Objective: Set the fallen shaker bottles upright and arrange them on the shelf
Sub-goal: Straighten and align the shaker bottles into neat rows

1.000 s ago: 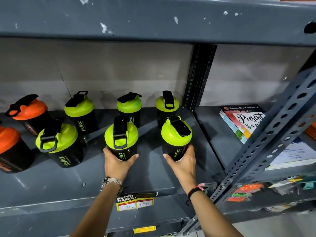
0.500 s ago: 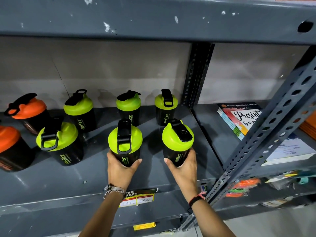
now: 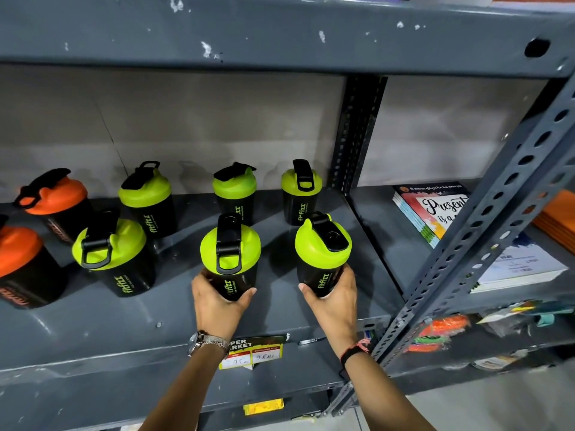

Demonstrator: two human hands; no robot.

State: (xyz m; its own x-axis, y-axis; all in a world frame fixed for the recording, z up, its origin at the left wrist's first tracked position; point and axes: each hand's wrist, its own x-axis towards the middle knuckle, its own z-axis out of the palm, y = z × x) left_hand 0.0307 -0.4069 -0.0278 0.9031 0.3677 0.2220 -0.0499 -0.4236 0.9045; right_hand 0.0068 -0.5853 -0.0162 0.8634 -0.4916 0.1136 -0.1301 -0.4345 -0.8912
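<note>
Black shaker bottles with lime-green lids stand upright on the grey shelf [image 3: 93,325]. My left hand [image 3: 216,303] grips the base of the front middle bottle [image 3: 230,253]. My right hand [image 3: 334,301] grips the front right bottle [image 3: 322,247], which leans slightly right. A third green-lidded bottle [image 3: 110,253] stands at the front left. Three more stand in the back row: one [image 3: 147,197] on the left, one [image 3: 235,191] in the middle, one [image 3: 301,189] on the right. Two orange-lidded bottles [image 3: 53,197] [image 3: 17,259] are at the far left.
A perforated upright post [image 3: 354,132] divides the shelf at the back; a slanted perforated bar [image 3: 485,231] crosses in front on the right. Books [image 3: 432,209] lie in the right bay. A price tag [image 3: 252,351] sticks to the shelf's front lip. The upper shelf [image 3: 280,35] hangs overhead.
Both hands have slid their bottles slightly toward the shelf's front and a little to the right. The other bottles have not moved.
</note>
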